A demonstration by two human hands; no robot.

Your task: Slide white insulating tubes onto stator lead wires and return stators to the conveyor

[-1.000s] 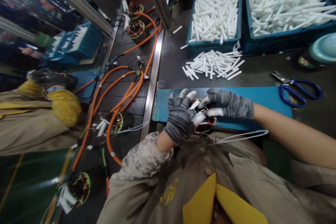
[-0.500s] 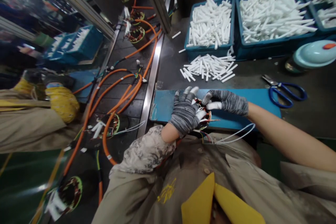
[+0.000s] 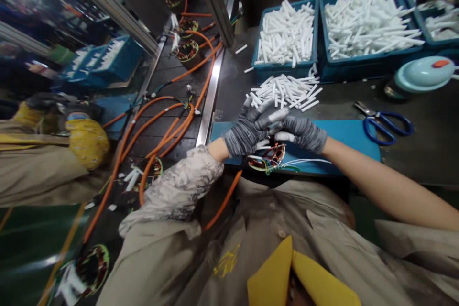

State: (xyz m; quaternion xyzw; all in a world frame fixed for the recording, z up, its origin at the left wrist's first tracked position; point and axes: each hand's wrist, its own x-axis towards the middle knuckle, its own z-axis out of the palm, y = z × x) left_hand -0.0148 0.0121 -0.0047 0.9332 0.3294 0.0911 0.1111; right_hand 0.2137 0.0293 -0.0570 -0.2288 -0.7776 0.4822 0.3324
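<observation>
My left hand (image 3: 247,130), in a grey knitted glove with white fingertips, reaches over a wound motor stator (image 3: 268,158) with its fingers spread apart. The thumb side is close to the coils. From the right comes my right hand (image 3: 301,134), gloved alike, its fingers bent together at the stator's upper edge; what they pinch, if anything, is hidden. The stator rests on a blue mat (image 3: 344,141), with thin coloured leads and white wires (image 3: 304,160) trailing right. An orange cable (image 3: 226,199) runs down beside my lap.
Beyond the mat lies a pile of white sleeves (image 3: 287,90), with blue bins (image 3: 287,66) of more behind. Blue-handled scissors (image 3: 385,124) and a lidded cup (image 3: 418,76) sit right. Left, a conveyor (image 3: 186,136) carries stators and orange cables; a co-worker's yellow sleeve (image 3: 88,142) shows beyond.
My left hand has shifted forward off the stator and its fingers have spread. The stator has turned, so its white wires now lie across the mat. My right hand has moved slightly left.
</observation>
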